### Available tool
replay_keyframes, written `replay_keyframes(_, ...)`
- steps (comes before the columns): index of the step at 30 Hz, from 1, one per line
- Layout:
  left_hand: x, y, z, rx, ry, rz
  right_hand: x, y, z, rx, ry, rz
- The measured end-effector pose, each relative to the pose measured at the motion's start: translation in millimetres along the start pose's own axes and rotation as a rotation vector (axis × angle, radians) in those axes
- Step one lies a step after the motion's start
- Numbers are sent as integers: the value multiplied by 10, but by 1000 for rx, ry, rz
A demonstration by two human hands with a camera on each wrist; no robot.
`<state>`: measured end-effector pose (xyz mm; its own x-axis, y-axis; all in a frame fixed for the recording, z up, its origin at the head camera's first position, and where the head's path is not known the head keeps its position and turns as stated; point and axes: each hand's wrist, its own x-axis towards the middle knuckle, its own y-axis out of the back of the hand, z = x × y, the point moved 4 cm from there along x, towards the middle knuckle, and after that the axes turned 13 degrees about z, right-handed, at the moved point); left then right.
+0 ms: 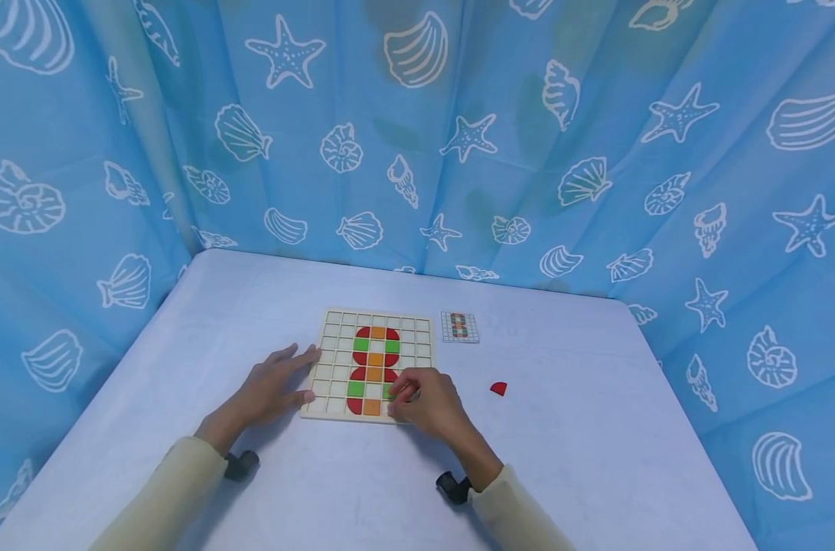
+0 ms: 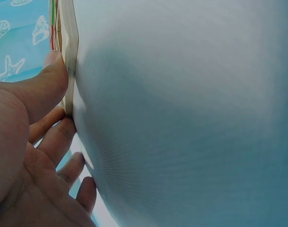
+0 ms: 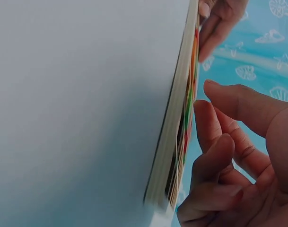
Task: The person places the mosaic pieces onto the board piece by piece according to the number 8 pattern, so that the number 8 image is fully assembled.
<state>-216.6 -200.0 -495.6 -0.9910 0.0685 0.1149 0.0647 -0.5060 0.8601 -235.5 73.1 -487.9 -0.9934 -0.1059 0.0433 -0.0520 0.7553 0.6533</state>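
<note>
A square wooden grid board lies on the table, with red quarter-round, green square and orange square tiles set in a figure-eight pattern. My left hand rests at the board's left edge, thumb and fingers spread and touching the rim. Over the lower right of the pattern is my right hand, its fingers bent beside a green tile. In the right wrist view a small gap shows between thumb and index fingertip, with no tile visible there. The hand covers the board's lower right corner.
A small pattern card showing the same figure lies just beyond the board's upper right corner. One loose red quarter-round tile lies to the right of the board. A blue shell-print curtain hangs behind the white table.
</note>
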Motion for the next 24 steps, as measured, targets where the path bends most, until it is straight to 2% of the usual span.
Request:
replay_keyframes(12, 12, -22, -22, -9, -7, 7, 38, 382, 303, -9, -25, 72)
replay_keyframes(24, 13, -34, -50, -24, -26, 17, 62, 811, 658, -99, -35, 145)
